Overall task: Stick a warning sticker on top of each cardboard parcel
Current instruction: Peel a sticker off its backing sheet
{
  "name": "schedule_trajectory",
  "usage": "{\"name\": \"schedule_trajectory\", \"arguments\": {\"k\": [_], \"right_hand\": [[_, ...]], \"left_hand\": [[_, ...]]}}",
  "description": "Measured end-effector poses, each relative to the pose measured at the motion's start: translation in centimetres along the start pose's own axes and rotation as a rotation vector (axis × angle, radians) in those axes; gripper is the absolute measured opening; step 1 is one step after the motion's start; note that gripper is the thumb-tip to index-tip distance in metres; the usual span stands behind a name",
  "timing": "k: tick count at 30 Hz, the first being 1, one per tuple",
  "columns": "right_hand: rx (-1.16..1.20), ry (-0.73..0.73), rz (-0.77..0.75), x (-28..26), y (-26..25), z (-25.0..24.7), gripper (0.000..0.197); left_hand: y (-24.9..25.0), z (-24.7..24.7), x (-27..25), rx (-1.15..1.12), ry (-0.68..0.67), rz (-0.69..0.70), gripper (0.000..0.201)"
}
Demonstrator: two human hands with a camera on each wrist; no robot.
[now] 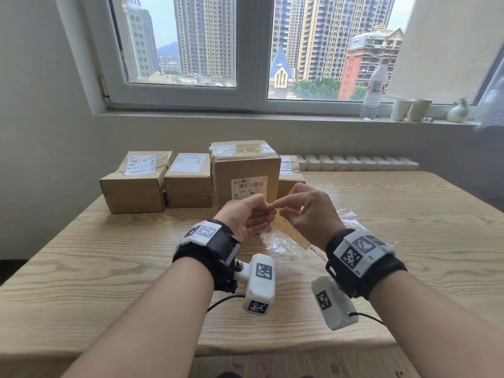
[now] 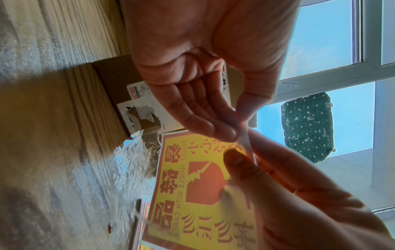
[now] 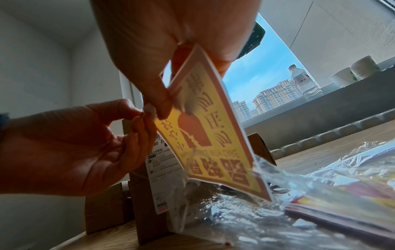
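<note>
A yellow and red warning sticker [image 1: 289, 231] [image 2: 192, 194] [image 3: 213, 143] hangs above the table between my hands. My right hand [image 1: 283, 207] [image 3: 169, 103] pinches its upper edge. My left hand [image 1: 266, 211] [image 2: 237, 133] pinches a thin white corner of it between thumb and fingertips. Several cardboard parcels stand in a row at the back of the wooden table [image 1: 95, 255]: a tall one [image 1: 245, 170] straight ahead, two lower ones [image 1: 136, 186] [image 1: 188, 184] to its left, and one [image 1: 290, 174] half hidden to its right.
A crumpled clear plastic bag [image 1: 275, 244] [image 3: 320, 182] lies under my hands, with more stickers [image 3: 352, 204] in it. On the window sill stand a water bottle [image 1: 375, 88], paper cups [image 1: 409, 109] and a small vase [image 1: 457, 113].
</note>
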State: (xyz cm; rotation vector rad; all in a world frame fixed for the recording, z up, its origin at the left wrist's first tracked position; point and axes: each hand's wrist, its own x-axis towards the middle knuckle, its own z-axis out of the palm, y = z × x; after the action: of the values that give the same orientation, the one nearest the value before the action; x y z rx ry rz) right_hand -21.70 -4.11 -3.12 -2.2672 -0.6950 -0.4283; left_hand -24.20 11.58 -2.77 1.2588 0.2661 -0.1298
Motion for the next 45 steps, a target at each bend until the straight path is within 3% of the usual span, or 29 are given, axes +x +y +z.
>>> {"name": "schedule_trajectory", "arguments": {"k": [13, 36, 40, 45], "right_hand": [[-0.043, 0.034, -0.008, -0.06, 0.04, -0.02, 0.020], [-0.092, 0.012, -0.056, -0.23, 0.21, 0.10, 0.020], [-0.033, 0.008, -0.052, -0.42, 0.26, 0.21, 0.017], [0.133, -0.048, 0.068, -0.15, -0.15, -0.41, 0.009]], "left_hand": [[0.17, -0.43, -0.46, 0.017, -0.063, -0.058, 0.007], [0.26, -0.29, -0.43, 0.003, -0.026, -0.063, 0.005], [0.21, -0.21, -0.32, 0.029, -0.022, -0.040, 0.008], [0.16, -0.02, -0.27, 0.196, -0.085, 0.047, 0.012]]}}
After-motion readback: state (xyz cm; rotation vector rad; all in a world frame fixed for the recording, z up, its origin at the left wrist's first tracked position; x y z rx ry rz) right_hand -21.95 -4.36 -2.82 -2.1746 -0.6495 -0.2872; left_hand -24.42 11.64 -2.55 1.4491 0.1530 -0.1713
